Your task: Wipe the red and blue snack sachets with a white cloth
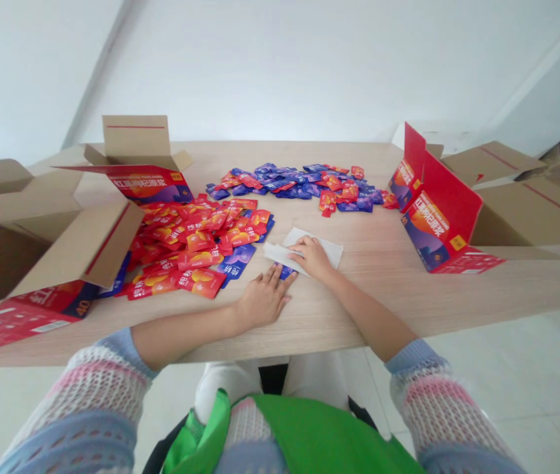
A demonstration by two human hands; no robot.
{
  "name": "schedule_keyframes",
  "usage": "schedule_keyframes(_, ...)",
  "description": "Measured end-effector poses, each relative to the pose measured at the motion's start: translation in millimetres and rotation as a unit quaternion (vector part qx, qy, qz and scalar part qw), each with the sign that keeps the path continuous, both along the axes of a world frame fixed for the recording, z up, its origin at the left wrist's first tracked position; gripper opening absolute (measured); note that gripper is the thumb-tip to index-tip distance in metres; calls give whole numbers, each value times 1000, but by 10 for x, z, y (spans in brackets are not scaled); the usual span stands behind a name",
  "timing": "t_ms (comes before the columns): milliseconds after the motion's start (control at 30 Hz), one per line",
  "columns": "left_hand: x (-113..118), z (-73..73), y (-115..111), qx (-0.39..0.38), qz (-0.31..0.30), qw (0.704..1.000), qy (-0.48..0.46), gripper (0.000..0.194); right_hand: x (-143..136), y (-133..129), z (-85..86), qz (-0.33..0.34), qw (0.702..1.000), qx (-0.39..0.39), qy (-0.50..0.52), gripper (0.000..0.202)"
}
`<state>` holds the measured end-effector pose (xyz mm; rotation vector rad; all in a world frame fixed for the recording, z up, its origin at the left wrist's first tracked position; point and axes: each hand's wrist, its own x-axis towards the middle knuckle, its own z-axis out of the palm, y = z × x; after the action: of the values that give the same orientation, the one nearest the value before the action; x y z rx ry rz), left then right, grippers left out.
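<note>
Where table (376, 280) ends, wall (280, 72) rises.

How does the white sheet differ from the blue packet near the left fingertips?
The white sheet shows a broad area, while only a small part of the blue packet is visible. The sheet, partly folded, is under the right hand; the packet is by the fingertips of the left hand. Both are on the table.

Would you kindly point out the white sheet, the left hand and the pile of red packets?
White sheet (330, 250): head view, on its flat right side.
Left hand (263, 300): head view, on the back of the hand.
Pile of red packets (195, 240): head view, near its middle.
</note>
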<state>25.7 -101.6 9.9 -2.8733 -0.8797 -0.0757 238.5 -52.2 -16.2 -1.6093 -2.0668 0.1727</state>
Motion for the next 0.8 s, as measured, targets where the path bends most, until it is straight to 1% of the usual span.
schedule_keyframes(133,35,-116,-30,-1,39,999,-21,57,154,111,15,-112,993,-24,-30,29)
schedule_keyframes(233,41,-135,-96,10,93,995,-45,56,255,122,6,-176,984,-12,-36,28)
schedule_keyframes(300,42,-116,-152,20,119,991,-60,58,337,118,-4,-205,979,3,-17,27)
schedule_keyframes(367,49,-93,-207,25,123,990,-63,57,424,108,-9,-206,978,27,33,29)
schedule_keyframes(433,65,-78,-251,22,124,991,-53,53,479,82,0,-179,976,65,102,32)
schedule_keyframes(500,85,-70,-279,13,130,990,-45,49,463,33,23,-138,972,102,159,34)
schedule_keyframes(567,106,-59,-290,6,132,990,-43,48,354,-42,56,-85,972,116,184,34)
schedule_keyframes(600,116,-51,-290,3,130,991,-43,47,269,-85,73,-47,976,108,183,33)
schedule_keyframes(633,125,-40,-288,-2,128,991,-43,47,172,-128,88,1,982,88,169,32)
schedule_keyframes(700,140,-16,-281,-20,124,991,-41,45,-28,-205,113,99,989,28,107,30)
schedule_keyframes(733,147,-4,-277,-28,122,991,-41,44,-113,-232,123,132,989,1,69,30)
schedule_keyframes(767,154,7,-274,-32,123,991,-42,43,-179,-247,131,146,988,-21,34,30)
schedule_keyframes(800,160,18,-273,-32,126,991,-42,43,-221,-249,138,138,990,-37,10,31)
